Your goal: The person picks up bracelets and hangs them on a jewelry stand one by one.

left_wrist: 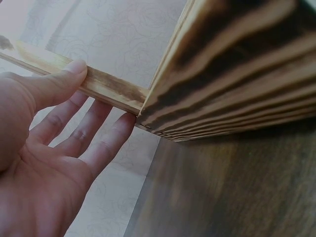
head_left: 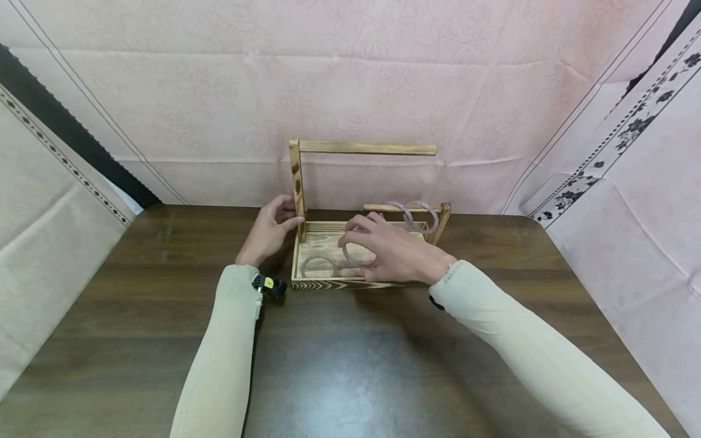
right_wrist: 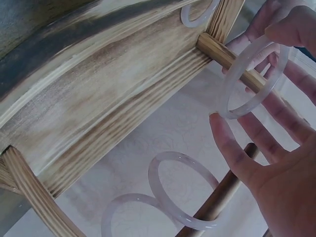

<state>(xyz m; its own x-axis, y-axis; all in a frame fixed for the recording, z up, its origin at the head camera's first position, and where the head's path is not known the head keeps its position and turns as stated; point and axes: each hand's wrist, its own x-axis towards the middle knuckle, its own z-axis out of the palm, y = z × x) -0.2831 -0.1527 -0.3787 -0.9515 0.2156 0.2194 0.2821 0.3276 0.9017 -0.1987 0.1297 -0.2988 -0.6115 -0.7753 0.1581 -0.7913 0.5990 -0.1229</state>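
Note:
A wooden stand has a shallow tray [head_left: 339, 283], a tall left post [head_left: 297, 182] with an upper bar [head_left: 367, 148], and a short right post [head_left: 441, 222] with a lower bar [head_left: 378, 208]. My left hand [head_left: 266, 232] grips the tall post low down, thumb on one side, fingers behind. Over the tray, my right hand [head_left: 397, 248] holds a pale translucent bangle [right_wrist: 236, 71] between thumb and fingers. Another bangle [head_left: 319, 256] lies at the tray's left end. Two more, one bangle [right_wrist: 152, 173] beside another bangle [right_wrist: 105, 215], hang on the lower bar.
The stand sits near the back edge of a dark brown wooden table [head_left: 339, 353]. Behind it hangs a pale patterned cloth [head_left: 356, 91], with more cloth on both sides. A small black device [head_left: 270, 285] is strapped to the left wrist.

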